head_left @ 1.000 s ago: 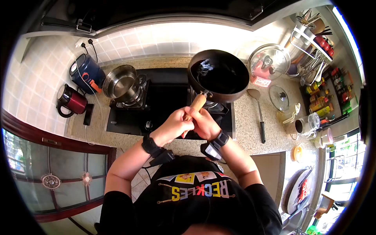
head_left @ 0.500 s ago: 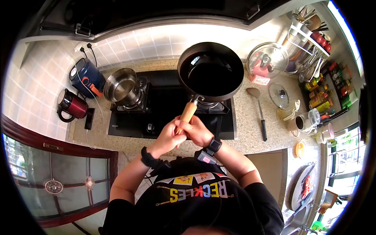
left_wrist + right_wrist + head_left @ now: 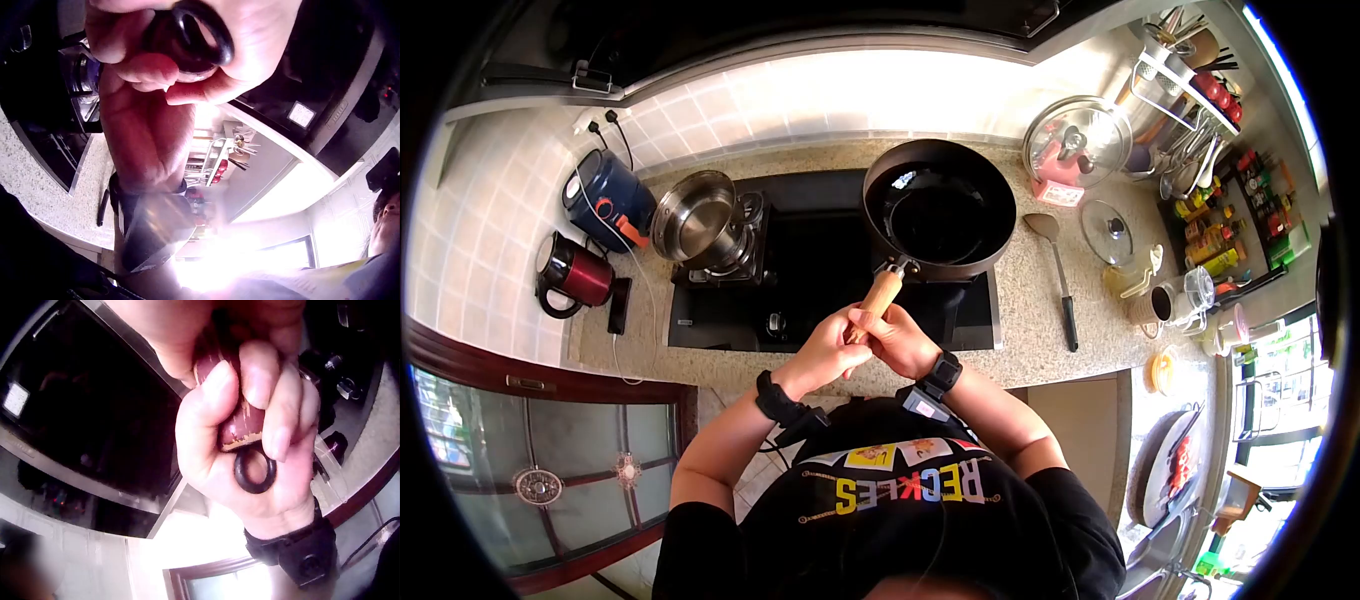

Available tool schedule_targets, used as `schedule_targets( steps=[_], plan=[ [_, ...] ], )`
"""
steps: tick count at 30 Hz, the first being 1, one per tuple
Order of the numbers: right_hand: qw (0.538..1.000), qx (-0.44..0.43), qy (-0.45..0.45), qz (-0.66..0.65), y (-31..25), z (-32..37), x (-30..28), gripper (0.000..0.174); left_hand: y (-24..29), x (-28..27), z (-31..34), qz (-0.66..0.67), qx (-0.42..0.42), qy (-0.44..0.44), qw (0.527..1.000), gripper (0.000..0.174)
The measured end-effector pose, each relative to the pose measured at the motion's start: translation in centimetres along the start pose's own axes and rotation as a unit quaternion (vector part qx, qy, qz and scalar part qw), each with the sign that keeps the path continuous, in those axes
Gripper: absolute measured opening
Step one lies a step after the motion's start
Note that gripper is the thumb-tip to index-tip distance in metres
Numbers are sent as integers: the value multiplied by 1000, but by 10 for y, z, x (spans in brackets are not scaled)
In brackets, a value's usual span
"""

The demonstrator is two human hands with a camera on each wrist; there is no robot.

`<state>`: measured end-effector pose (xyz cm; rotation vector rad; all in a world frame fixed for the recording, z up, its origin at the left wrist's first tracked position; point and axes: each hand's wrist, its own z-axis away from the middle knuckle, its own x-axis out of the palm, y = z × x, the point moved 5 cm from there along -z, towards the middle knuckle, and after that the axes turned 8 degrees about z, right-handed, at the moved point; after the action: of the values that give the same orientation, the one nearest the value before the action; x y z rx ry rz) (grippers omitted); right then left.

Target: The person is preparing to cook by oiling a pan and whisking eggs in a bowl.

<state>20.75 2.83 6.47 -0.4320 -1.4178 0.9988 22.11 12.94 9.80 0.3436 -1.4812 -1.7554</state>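
A dark wok (image 3: 940, 215) is over the right burner in the head view, its glossy inside facing up with a small bright reflection. Its wooden handle (image 3: 882, 292) points back toward the person. Both hands grip this handle near its end, close together. The left hand (image 3: 828, 352) wraps it from the left; in the right wrist view, curled fingers surround it and a black hanging ring (image 3: 255, 470) sticks out at its end. From the right, the right hand (image 3: 906, 345) holds the handle too, its thumb along the top. Wok and handle hide most of the burner beneath.
A steel pot (image 3: 700, 218) sits on the left burner. A spatula (image 3: 1055, 270) and glass lids (image 3: 1107, 235) lie to the right. An electric kettle (image 3: 578, 272) and a blue appliance (image 3: 605, 195) stand at the left. Seasoning bottles (image 3: 1215, 240) fill the right corner.
The wok first swung left and away from the body with its handle, then came lower over the right burner and tilts less. Both hands have kept their grip on the handle.
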Motion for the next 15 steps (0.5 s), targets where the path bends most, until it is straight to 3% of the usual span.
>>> schedule_targets(
  steps=[10,15],
  plan=[
    [1000,19,-15,14,9,-21,3,39,-4,-24,-3,-13,2,12,1000,52],
    [996,45,-39,63,19,-36,-1,46,-6,-48,-6,-48,-10,19,999,33]
  ],
)
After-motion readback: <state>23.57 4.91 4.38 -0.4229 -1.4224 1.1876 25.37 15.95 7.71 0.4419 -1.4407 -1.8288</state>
